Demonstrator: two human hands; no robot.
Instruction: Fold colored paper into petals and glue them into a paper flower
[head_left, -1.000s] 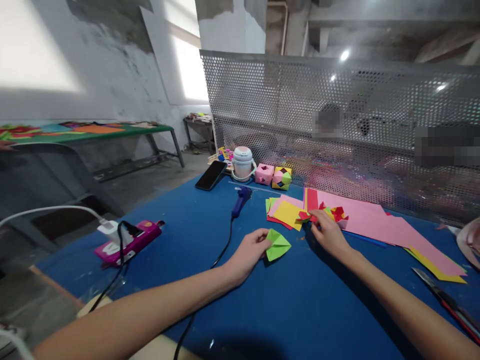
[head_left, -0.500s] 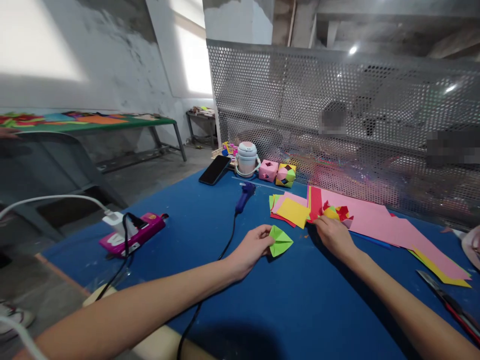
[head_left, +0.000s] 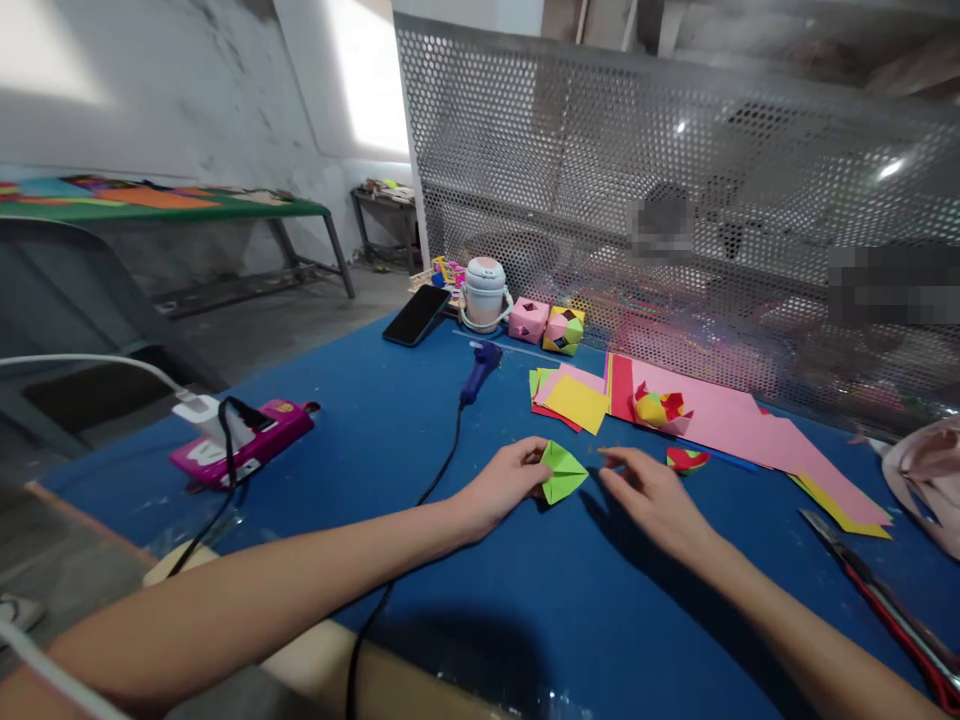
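A small folded green paper [head_left: 566,472] is pinched by its left edge between the thumb and fingers of my left hand [head_left: 514,478], just above the blue table. My right hand [head_left: 651,492] hovers to its right with thumb and index finger apart, holding nothing and not touching the paper. Beyond the right hand lies a small red and green folded piece [head_left: 688,460]. A folded red, yellow and pink paper flower [head_left: 660,408] rests on pink sheets [head_left: 720,400]. Left of it lies a stack of square papers, yellow sheet [head_left: 577,402] uppermost.
A blue glue gun [head_left: 480,372] trails its black cord across the table [head_left: 360,400] to a pink power strip [head_left: 251,445]. A phone [head_left: 416,315], white lidded container [head_left: 485,297] and paper cubes [head_left: 529,320] stand behind. A red-handled cutter [head_left: 877,590] lies right, before the perforated metal screen [head_left: 525,150].
My right hand has left the paper flower and come nearer the green paper, its fingers apart. The red and green piece now shows beside it. The view has shifted slightly.
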